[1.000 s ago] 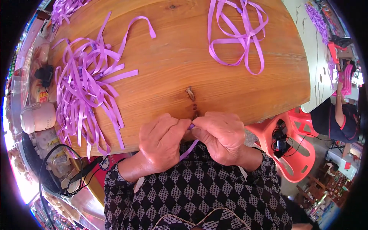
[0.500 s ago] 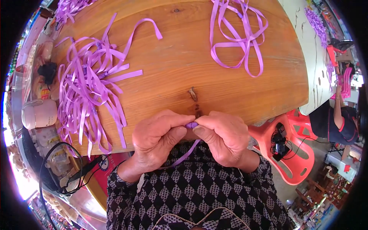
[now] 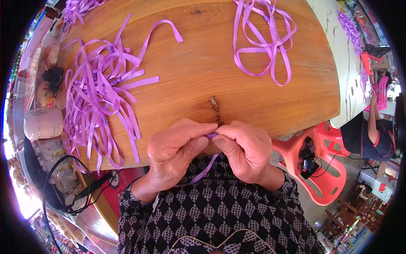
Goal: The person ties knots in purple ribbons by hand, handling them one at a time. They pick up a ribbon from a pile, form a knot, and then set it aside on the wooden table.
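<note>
Thumb and fingertips of my left hand (image 3: 175, 148) are pinched on a small bunched part of a purple ribbon (image 3: 206, 170), just in front of the table's near edge. My right hand (image 3: 245, 148) pinches the same bunched part from the other side, the two sets of fingertips almost touching. From there the ribbon's tail hangs down across my patterned top and passes behind my left wrist. Most of the bunched part is hidden by the fingers. A tangled pile of purple ribbons (image 3: 101, 101) lies left of my hands, some ends over the edge.
A looped purple ribbon (image 3: 270, 44) lies far right on the wooden table (image 3: 190, 84). Right of it, a coral plastic chair (image 3: 323, 184) holds black cables. At left stand a pale pouch (image 3: 44, 124) and a black cord. Another person (image 3: 368, 135) is at the far right.
My fingertips have shifted slightly and less of the bunched purple part shows between them. Both hands keep their pinch; the ribbons on the table lie as before.
</note>
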Tool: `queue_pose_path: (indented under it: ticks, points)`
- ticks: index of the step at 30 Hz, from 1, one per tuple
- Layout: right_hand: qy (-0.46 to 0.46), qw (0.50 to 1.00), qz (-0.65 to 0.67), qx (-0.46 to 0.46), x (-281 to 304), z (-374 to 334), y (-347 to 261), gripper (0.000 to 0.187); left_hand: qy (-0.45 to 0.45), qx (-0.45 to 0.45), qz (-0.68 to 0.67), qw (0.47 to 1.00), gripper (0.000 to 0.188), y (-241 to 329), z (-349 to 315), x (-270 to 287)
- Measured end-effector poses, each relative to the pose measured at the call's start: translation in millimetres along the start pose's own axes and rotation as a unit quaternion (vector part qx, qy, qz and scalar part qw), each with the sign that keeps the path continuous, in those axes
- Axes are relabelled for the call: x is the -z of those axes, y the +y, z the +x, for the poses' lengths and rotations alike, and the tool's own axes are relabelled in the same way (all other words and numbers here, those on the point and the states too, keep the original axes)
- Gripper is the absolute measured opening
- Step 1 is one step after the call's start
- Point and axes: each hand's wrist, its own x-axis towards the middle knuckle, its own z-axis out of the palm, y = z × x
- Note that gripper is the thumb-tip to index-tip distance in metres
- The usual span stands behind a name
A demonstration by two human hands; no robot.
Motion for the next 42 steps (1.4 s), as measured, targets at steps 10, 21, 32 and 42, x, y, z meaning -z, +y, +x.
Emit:
queue_pose_path:
  ticks: [10, 21, 32, 42]
  points:
    - [0.008, 0.999, -0.024, 0.044, 1, 0, 5, 0.014, 0.027, 0.142, -0.135, 0.98, 0.019, 1, -6, 1]
    - [-0.007, 0.997, 0.002, 0.081, -1, 0, 13, 0.012, 0.067, -0.14, 0.196, 0.968, 0.01, -9, -3, -8]
    - [0.041, 0.983, -0.088, 0.156, -15, -10, 20, 0.013, 0.118, -0.125, 0.227, 0.959, 0.008, -14, -7, -17]
    - [-0.045, 0.996, 0.06, -0.043, 4, 4, 3, 0.007, 0.043, 0.148, -0.089, 0.984, 0.023, 6, 0, -6]
